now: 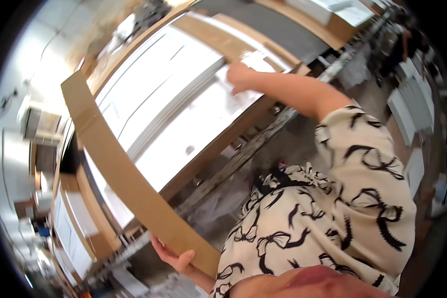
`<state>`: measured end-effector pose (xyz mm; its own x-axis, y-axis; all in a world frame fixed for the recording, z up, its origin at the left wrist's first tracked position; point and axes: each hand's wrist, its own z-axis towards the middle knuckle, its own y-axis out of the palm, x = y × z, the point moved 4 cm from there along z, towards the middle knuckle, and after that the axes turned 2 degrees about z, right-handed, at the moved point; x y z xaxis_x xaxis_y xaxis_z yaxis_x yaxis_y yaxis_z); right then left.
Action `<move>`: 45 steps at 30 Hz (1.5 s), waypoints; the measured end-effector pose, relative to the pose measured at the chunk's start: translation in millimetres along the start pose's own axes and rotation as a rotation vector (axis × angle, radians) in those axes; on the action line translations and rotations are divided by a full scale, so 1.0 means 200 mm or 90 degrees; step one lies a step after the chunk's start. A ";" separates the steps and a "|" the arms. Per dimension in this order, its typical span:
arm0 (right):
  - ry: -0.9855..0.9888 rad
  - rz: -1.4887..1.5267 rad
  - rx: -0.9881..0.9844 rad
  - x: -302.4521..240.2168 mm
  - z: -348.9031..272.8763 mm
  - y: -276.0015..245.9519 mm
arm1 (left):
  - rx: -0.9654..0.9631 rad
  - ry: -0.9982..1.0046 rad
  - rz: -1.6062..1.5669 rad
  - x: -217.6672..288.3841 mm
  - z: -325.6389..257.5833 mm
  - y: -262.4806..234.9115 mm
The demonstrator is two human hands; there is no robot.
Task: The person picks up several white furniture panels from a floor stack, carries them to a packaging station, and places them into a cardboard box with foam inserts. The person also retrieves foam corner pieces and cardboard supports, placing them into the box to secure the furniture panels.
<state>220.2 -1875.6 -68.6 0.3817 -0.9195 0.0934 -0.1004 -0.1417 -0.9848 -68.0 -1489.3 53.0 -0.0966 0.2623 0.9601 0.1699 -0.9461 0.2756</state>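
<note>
A long brown cardboard strip (129,166) slants from the far left down to my body. Near its lower end my left hand (179,259) grips it, thumb along one side and fingers at the edge. My right hand (241,78) is stretched over the far right part of an open carton, its fingers curled and partly blurred. Whatever those fingers pinch is lost in the glare. Under the hand lie white panels (151,77) with a ridged grey-white band (171,107) across them. Another brown cardboard piece (208,35) lies along the carton's right end.
The carton's near brown edge (216,144) rests above a worn conveyor rail (248,159). More cartons with white panels (74,226) stand at the left. A white box (340,12) sits at the far right. Beyond, at the right, another person (402,47) stands near stacked white panels (412,99).
</note>
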 end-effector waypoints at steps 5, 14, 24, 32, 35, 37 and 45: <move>0.019 0.114 0.000 0.01 -0.13 -0.18 | -0.142 0.000 0.042 -0.03 0.09 0.30; 0.014 0.985 0.203 0.51 -1.30 -0.35 | -0.377 -0.018 0.025 -0.32 0.00 1.55; 0.115 1.592 0.496 1.45 -2.22 0.10 | -0.601 -0.203 0.097 -0.91 -0.51 3.25; 0.219 1.607 0.763 2.34 -2.70 0.22 | -0.779 -0.118 0.207 -1.30 -0.68 4.27; 0.223 1.569 0.752 2.75 -2.81 0.19 | -0.850 -0.059 0.102 -1.37 -0.67 4.62; 0.248 1.486 0.798 3.07 -2.83 0.19 | -0.901 -0.009 0.073 -1.49 -0.61 4.81; 0.514 1.350 0.558 4.28 -3.06 0.15 | -0.582 0.491 0.419 -1.67 -0.04 5.28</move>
<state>-18.7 -2891.1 71.5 0.0287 0.5011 -0.8649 0.6040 0.6807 0.4145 136.2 -2577.8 22.1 -0.8191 -0.1682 0.5484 -0.2782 -0.7195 -0.6363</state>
